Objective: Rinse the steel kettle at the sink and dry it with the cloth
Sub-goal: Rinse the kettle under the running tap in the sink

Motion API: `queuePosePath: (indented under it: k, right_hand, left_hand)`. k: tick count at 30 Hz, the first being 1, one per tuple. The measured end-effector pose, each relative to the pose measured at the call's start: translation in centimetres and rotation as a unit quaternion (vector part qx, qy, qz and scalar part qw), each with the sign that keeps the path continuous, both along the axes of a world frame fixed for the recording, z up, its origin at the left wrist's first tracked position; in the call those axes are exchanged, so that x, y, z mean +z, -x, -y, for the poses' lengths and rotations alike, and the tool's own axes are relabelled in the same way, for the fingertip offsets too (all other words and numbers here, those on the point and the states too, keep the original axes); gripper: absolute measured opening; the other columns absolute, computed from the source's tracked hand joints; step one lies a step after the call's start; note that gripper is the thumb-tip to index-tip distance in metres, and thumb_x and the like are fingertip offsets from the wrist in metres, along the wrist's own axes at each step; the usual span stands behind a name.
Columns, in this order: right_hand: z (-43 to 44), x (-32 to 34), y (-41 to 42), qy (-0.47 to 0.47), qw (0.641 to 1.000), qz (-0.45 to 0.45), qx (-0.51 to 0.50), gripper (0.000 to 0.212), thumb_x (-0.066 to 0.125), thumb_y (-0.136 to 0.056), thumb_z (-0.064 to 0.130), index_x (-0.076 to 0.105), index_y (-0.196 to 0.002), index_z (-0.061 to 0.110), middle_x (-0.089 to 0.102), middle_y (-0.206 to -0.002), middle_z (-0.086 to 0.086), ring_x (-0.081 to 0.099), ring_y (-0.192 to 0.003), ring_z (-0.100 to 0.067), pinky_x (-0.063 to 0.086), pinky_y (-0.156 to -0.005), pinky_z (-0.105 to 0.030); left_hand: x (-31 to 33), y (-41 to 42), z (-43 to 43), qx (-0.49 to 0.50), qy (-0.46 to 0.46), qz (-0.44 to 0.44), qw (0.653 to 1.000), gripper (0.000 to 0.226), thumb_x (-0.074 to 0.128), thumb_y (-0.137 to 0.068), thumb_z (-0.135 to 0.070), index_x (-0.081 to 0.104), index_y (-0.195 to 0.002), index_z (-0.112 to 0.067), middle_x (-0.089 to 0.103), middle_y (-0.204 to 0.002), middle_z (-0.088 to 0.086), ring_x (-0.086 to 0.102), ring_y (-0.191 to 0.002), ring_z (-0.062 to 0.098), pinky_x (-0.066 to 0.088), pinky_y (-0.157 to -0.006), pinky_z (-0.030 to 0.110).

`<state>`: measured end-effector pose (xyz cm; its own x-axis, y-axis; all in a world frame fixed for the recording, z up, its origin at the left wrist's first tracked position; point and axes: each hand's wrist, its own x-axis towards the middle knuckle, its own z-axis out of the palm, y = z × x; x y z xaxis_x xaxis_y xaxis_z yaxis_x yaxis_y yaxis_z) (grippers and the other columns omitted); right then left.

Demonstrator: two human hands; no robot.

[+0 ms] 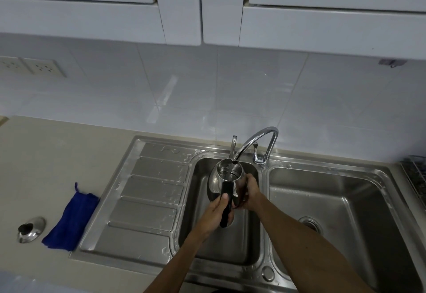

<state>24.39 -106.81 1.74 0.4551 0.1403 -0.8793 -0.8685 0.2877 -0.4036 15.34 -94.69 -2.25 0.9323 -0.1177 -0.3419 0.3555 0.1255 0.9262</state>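
Left hand (219, 209) grips kettle (227, 177) handle under faucet (255, 145); cloth (71, 221) on counter.

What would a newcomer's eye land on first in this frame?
Probably the steel kettle, held open-topped under the tap over the left sink basin: the left hand grips its black handle and the right hand steadies its side. Next, the blue cloth on the counter left of the drainboard, beside the kettle lid.

Right basin (345, 200) open, left basin crowded by kettle (227, 177) under faucet (255, 140), drainboard (147, 200) seemingly clear
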Motion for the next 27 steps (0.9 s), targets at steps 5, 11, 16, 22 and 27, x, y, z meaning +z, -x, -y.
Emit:
queuePosePath:
  k: [5,11,16,22,27]
  right_hand:
    - [0.0,0.5,0.0,0.002,1.0,0.002,0.001,0.058,0.037,-0.096,0.055,0.062,-0.083,0.004,0.06,-0.088,-0.017,0.053,-0.08,-0.031,0.036,-0.109,-0.05]
    - [0.0,0.7,-0.1,0.024,1.0,0.001,0.002,0.058,0.04,-0.094,0.056,0.062,-0.086,0.003,0.06,-0.089,-0.017,0.054,-0.081,-0.031,0.039,-0.103,-0.047]
    - [-0.1,0.9,-0.1,0.026,1.0,0.013,0.001,0.057,0.037,-0.096,0.053,0.062,-0.083,0.004,0.06,-0.087,-0.016,0.054,-0.079,-0.03,0.037,-0.108,-0.05]
    - [-0.1,1.0,-0.2,0.028,1.0,0.012,-0.001,0.055,0.04,-0.095,0.053,0.062,-0.084,0.004,0.06,-0.088,-0.017,0.054,-0.08,-0.031,0.038,-0.107,-0.051]
    - [-0.2,1.3,-0.1,0.016,1.0,0.009,0.0,0.055,0.039,-0.096,0.053,0.06,-0.083,0.003,0.059,-0.088,-0.017,0.053,-0.08,-0.031,0.037,-0.107,-0.051]
  left_hand:
    - [-0.1,-0.1,-0.1,-0.006,0.0,0.005,1.0,0.043,0.031,-0.107,-0.036,0.056,-0.102,-0.002,0.052,-0.067,0.004,0.05,-0.058,0.012,0.044,-0.058,0.021]
    - [-0.2,-0.4,-0.1,-0.003,0.0,0.003,1.0,0.042,0.032,-0.107,-0.036,0.056,-0.102,-0.002,0.052,-0.07,0.004,0.051,-0.059,0.013,0.045,-0.059,0.022]
    - [-0.3,-0.4,-0.1,-0.001,-0.01,0.008,1.0,0.042,0.033,-0.107,-0.036,0.057,-0.101,-0.002,0.052,-0.069,0.004,0.051,-0.059,0.012,0.045,-0.06,0.021]
    - [-0.5,-0.5,0.0,0.007,-0.016,0.011,1.0,0.045,0.036,-0.103,-0.043,0.056,-0.1,-0.003,0.052,-0.068,0.008,0.052,-0.057,0.014,0.045,-0.058,0.022]
    - [-1.2,-0.7,-0.1,0.025,-0.012,0.008,1.0,0.051,0.041,-0.098,-0.054,0.058,-0.097,-0.006,0.054,-0.064,0.007,0.051,-0.057,0.018,0.043,-0.058,0.027]
